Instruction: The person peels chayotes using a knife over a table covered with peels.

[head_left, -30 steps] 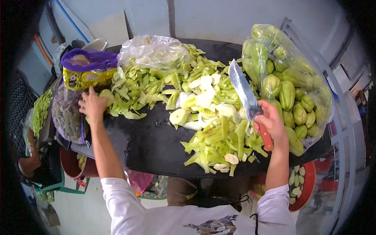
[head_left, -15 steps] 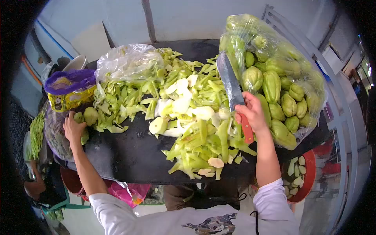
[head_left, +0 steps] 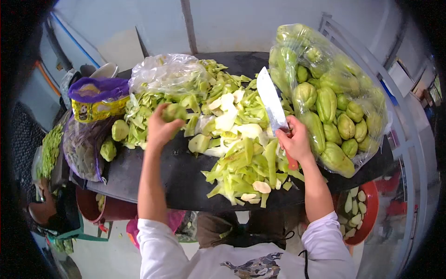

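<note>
My right hand (head_left: 296, 139) is wrapped round the red-orange handle of a knife (head_left: 272, 100), whose broad blade points up and away over the peelings. In my left hand (head_left: 162, 126) is a green chayote (head_left: 174, 111), slightly blurred, held above the table left of centre. A large pile of pale green chayote peelings (head_left: 246, 162) covers the table's middle, with cut pieces among it. Two more chayotes, one pale (head_left: 120, 130) and one greener (head_left: 108, 150), lie at the left by a purple net bag (head_left: 86, 144).
A clear plastic bag of whole chayotes (head_left: 327, 100) fills the table's right side. Another plastic bag (head_left: 169, 74) lies on peelings at the back. Below right stands a red bucket (head_left: 370, 223) with pale pieces inside. A metal rail (head_left: 411, 153) runs along the right.
My left hand has moved right from the net bag, lifting a chayote off the table's left end. The knife stays in my right hand, its blade turned to show a brighter face.
</note>
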`<state>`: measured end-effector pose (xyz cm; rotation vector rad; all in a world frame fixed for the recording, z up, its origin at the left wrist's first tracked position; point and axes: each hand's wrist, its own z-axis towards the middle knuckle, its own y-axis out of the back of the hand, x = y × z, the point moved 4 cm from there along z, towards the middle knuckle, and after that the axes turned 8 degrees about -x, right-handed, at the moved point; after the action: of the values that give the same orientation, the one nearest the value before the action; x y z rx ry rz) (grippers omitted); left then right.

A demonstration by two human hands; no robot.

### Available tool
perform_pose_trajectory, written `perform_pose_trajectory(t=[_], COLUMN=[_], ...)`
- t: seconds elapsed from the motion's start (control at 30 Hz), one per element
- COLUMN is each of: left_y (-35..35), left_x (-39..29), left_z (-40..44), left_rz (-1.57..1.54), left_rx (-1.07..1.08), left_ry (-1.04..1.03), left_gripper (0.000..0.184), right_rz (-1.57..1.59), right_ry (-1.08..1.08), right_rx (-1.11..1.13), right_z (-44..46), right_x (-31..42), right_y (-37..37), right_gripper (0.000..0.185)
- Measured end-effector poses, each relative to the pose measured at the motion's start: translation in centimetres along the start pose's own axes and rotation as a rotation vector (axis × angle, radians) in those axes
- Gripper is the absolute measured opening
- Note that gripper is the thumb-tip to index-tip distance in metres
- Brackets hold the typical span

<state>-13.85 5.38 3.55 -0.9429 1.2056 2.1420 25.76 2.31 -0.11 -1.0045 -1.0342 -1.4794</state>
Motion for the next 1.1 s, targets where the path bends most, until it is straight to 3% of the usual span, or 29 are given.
perform_pose_trajectory(t=[0.13,0.3,0.53,0.93,1.1], left_y=[-4.5,-7.7,-5.5,-0.7,-1.1], left_x=[-2.2,-1.7,-1.2,2.6,2.4], left_z=[-0.2,-0.3,-1.2,-3.9,-4.2], left_rz=[0.199,0.255,0.237,-0.007,-0.045], left_rx=[0.033,0.060,0.005,-0.288,-0.380], left_ry=[-0.176,-0.158,-0.257,-0.113,-0.186], left_gripper=[0.069,0.081,0.082,0.052,0.041], right_rz=[-0.014,-0.006,-0.084,-0.072,-0.033], right_ry=[-0.052,-0.060,-0.057,-0.005,0.001], right_rx=[-0.005,-0.026,-0.008,-0.040,-0.073], right_z=[0.0,0.1,0.1,-0.1,0.1], right_x=[0.3,0.3,0.6,0.3,-0.4], right_y=[0.0,0.1,-0.3,-0.2,0.0], right_gripper=[0.019,0.017,0.015,0.014,0.013])
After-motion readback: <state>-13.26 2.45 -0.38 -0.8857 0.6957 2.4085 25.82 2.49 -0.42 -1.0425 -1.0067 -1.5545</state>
